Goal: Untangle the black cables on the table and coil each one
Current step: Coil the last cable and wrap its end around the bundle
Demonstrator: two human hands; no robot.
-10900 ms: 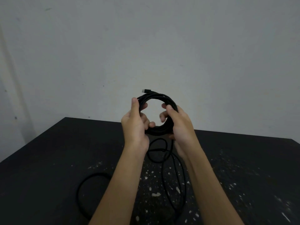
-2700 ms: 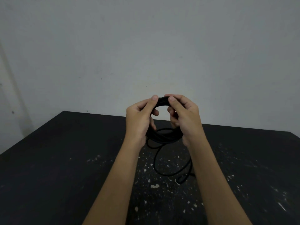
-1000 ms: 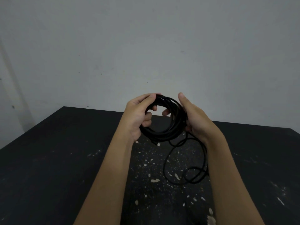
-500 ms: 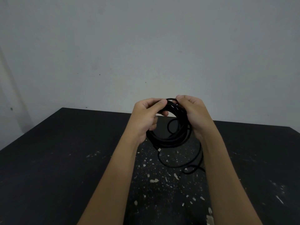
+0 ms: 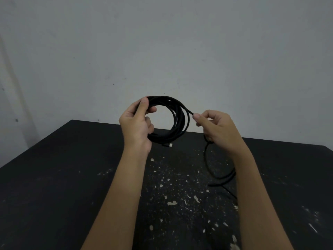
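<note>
Above the table's [image 5: 54,177] far edge, we are holding the coil [image 5: 181,121] upright in the air. Our left hand [image 5: 137,127] is gripping its left side, fingers curled round the bundled turns. Our right hand [image 5: 216,130] is pinching the tail [image 5: 204,156] just beside the coil; the rest is trailing onto the table. For a neat wind, we are probably best laying each turn flat against the last, under light tension, untwisted. Its plug [image 5: 169,145] is poking out below. No brand or writing is showing.
</note>
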